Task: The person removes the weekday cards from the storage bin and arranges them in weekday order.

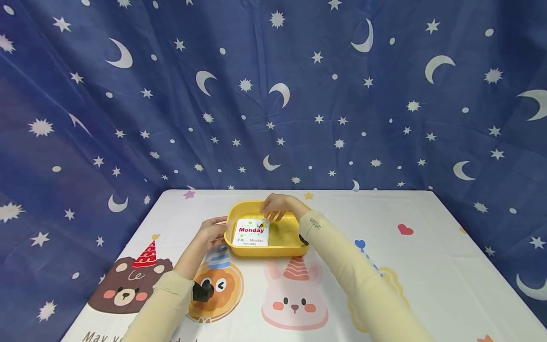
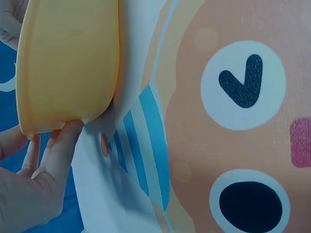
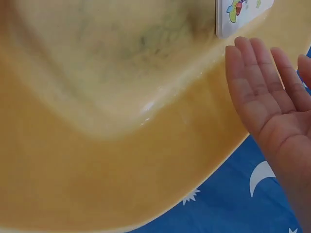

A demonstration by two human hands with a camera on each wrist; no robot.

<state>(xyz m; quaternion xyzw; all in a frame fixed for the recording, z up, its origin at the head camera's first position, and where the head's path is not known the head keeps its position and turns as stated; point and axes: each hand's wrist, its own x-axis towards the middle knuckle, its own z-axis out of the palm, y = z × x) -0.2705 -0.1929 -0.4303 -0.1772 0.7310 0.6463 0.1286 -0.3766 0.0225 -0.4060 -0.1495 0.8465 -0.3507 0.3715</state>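
Card (image 1: 251, 232) lying in left half of tray (image 1: 273, 251), centre frame on surface (image 1: 427, 266). Left hand (image 1: 212, 232) steadying tray's left rim, fingers curled on it. Right hand (image 1: 278, 207) hovering over card, fingers relaxed, empty. Next, likely: pinching card's edge.

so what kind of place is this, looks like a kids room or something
Probably a staged tabletop for children's learning, not clearly a real room: a table with a cartoon-animal cloth, a moon-and-star curtain hung behind, and a yellow tray holding a "Monday" flashcard.
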